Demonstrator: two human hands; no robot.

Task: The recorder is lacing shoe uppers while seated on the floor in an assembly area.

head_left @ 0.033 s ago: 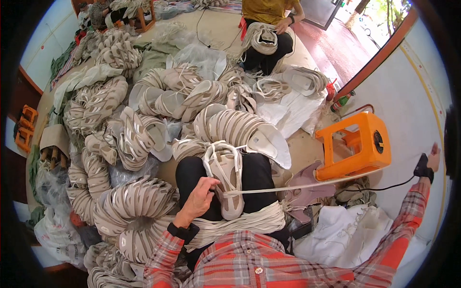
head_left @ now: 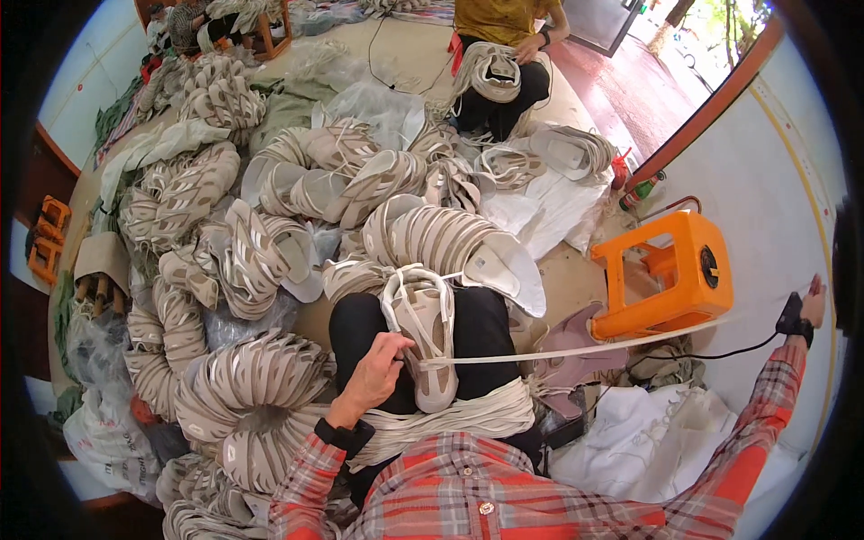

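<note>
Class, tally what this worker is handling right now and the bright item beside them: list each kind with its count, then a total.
Sandal on the lap: 1
White strap pulled taut: 1
Orange plastic stool: 1
Worker's hands, left hand and right hand: 2
Total: 5

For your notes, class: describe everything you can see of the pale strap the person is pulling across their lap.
The strap is a long, thin, flat cream band, seemingly flexible. It is stretched taut, nearly straight, from the sandal on the lap, where the left hand pinches it, out to the raised right hand, passing in front of the orange stool.
</note>
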